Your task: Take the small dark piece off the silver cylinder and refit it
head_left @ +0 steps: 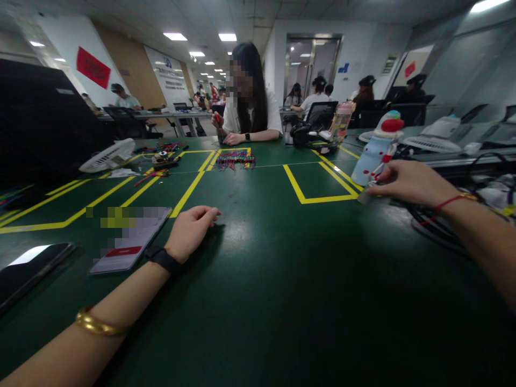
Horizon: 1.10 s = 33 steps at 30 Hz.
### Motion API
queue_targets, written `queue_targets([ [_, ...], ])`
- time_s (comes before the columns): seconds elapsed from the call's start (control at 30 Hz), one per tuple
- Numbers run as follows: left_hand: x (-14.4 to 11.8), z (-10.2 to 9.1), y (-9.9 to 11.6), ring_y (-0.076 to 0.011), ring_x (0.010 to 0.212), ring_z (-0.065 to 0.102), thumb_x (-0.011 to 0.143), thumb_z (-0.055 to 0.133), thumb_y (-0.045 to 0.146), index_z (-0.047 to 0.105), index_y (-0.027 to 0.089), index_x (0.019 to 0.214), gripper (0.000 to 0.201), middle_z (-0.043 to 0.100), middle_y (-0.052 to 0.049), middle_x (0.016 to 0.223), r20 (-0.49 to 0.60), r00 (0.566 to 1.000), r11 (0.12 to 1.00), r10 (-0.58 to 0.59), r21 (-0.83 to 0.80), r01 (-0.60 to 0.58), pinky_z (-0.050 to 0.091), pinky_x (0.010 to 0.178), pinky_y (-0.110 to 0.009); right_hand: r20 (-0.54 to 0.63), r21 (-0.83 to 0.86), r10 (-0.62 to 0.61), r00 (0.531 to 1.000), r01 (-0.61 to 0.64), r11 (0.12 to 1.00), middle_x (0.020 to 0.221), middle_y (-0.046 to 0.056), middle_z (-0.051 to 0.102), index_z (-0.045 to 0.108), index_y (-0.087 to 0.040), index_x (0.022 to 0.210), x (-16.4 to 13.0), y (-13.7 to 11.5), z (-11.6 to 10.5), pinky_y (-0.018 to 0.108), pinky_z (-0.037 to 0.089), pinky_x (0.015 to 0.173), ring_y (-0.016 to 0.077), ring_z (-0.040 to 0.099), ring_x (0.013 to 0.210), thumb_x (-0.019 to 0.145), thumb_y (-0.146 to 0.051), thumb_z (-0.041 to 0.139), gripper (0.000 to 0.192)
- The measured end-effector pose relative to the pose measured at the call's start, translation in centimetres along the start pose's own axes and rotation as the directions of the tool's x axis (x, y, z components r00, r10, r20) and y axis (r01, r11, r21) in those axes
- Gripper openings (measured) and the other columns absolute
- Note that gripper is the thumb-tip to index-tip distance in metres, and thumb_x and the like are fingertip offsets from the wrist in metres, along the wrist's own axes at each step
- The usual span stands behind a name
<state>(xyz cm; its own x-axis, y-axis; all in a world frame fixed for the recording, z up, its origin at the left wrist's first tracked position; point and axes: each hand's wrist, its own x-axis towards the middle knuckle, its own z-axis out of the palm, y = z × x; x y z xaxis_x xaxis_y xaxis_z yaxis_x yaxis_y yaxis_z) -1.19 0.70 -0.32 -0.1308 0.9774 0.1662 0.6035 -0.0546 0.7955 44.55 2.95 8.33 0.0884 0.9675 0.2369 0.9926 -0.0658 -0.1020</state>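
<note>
Currently, only the head view is available, and it looks across a dark green worktop [282, 279] marked with yellow tape lines.

Left hand [189, 232]: it rests palm down on the worktop near the front left, fingers loosely curled and released, grasping nothing. A black wristband sits at its wrist and a gold bangle [97, 324] further up the forearm. Just to the left of this hand lies a smartphone [129, 242], screen up, its long axis running away from the person toward the far edge. A second dark phone [28, 271] lies near the left edge, well apart from the hand.

Right hand [403, 183]: it extends toward the right edge, with a red string bracelet at the wrist. Its fingertips reach the base of a light blue water bottle [373, 153] with red spots and a red cap. The bottle stands upright, its long axis vertical, just beyond the fingers and just outside the right side of a yellow tape rectangle [318, 183]. Whether the fingers close on the bottle or on a small pale item beneath them cannot be determined. The right hand is clearly the nearer hand to the bottle.

Far edge: a seated person works over a heap of coloured wires [236, 159]. A white desk fan [108, 156] lies near the far left.
</note>
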Motion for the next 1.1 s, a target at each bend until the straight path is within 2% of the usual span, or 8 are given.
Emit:
queue_targets([
  [0.07,0.0,0.0,0.0,-0.0144,0.06,0.052,0.075,0.052,0.053,0.069,0.02,0.088,0.039,0.063,-0.002,0.071,0.0,1.0,1.0,-0.004,0.003,0.004,0.036,0.051,-0.023,-0.041,0.22,-0.098,0.994,0.104,0.97,0.082,0.008,0.063,0.056,-0.015,0.082,-2.0,-3.8,0.1,0.027,0.041,0.06,0.0152,0.056,0.068,0.059,-0.052,0.069,0.047],
  [0.17,-0.1,0.0,0.1,-0.0153,0.062,0.054,0.074,0.053,0.052,0.069,0.019,0.086,0.039,0.064,-0.003,0.072,-0.008,1.0,1.0,0.007,-0.008,-0.007,0.037,0.052,-0.024,-0.006,0.608,-0.34,0.94,0.273,0.745,0.089,0.005,0.064,0.053,-0.017,0.092,-5.8,-10.0,0.9,0.026,0.048,0.065,0.0136,0.06,0.074,0.066,-0.045,0.067,0.04],
  [0.23,-0.1,0.1,0.0,-0.0153,0.062,0.054,0.073,0.053,0.052,0.07,0.019,0.085,0.038,0.064,-0.003,0.073,-0.01,1.0,1.0,0.005,-0.013,-0.005,0.037,0.052,-0.024,-0.054,0.709,-0.477,0.877,0.37,0.6,0.094,0.004,0.063,0.054,-0.018,0.092,-8.2,-13.3,1.9,0.026,0.05,0.07,0.0129,0.061,0.079,0.069,-0.039,0.067,0.034],
  [0.33,0.1,0.0,-0.1,-0.0146,0.06,0.053,0.073,0.054,0.052,0.07,0.02,0.086,0.038,0.065,-0.003,0.073,-0.005,1.0,1.0,-0.006,-0.02,0.005,0.036,0.051,-0.024,-0.098,0.698,-0.603,0.792,0.487,0.525,0.094,0.002,0.062,0.056,-0.02,0.093,-10.4,-16.0,3.4,0.027,0.049,0.074,0.0123,0.058,0.083,0.072,-0.032,0.065,0.026],
  [0.43,0.0,0.0,0.3,-0.015,0.062,0.054,0.074,0.053,0.052,0.069,0.02,0.088,0.039,0.065,-0.003,0.076,0.016,1.0,1.0,-0.001,-0.011,0.002,0.037,0.053,-0.024,-0.099,0.695,-0.632,0.769,0.508,0.509,0.097,0.002,0.061,0.055,-0.021,0.097,-11.4,-16.7,4.6,0.028,0.047,0.074,0.0121,0.057,0.085,0.075,-0.027,0.061,0.024],
  [0.6,-2.2,0.6,4.0,-0.019,0.082,0.057,0.081,0.048,0.048,0.066,0.022,0.1,0.037,0.066,-0.004,0.097,0.124,0.977,0.985,0.172,-0.034,-0.169,0.043,0.074,-0.03,-0.066,0.807,-0.568,0.82,0.379,0.453,0.105,0.004,0.058,0.046,-0.022,0.108,-11.6,-16.3,6.2,0.029,0.048,0.076,0.0133,0.057,0.092,0.071,-0.031,0.066,0.044],
  [0.83,-6.2,2.9,9.3,-0.0213,0.091,0.057,0.083,0.05,0.041,0.07,0.03,0.095,0.025,0.064,-0.004,0.099,0.398,0.822,0.908,0.407,-0.078,-0.412,0.046,0.079,-0.035,-0.036,0.865,-0.561,0.827,0.306,0.397,0.103,0.004,0.059,0.041,-0.023,0.11,-11.5,-16.3,7.2,0.032,0.047,0.078,0.0139,0.058,0.093,0.07,-0.03,0.068,0.049],
  [1.1,-5.6,2.6,8.1,-0.0194,0.085,0.058,0.083,0.053,0.04,0.069,0.025,0.09,0.024,0.065,-0.004,0.094,0.219,0.894,0.92,0.391,-0.075,-0.384,0.046,0.075,-0.033,-0.061,0.827,-0.514,0.856,0.331,0.454,0.101,0.004,0.058,0.044,-0.021,0.107,-11.5,-16.3,7.3,0.03,0.047,0.074,0.0136,0.057,0.09,0.072,-0.027,0.064,0.041],
])
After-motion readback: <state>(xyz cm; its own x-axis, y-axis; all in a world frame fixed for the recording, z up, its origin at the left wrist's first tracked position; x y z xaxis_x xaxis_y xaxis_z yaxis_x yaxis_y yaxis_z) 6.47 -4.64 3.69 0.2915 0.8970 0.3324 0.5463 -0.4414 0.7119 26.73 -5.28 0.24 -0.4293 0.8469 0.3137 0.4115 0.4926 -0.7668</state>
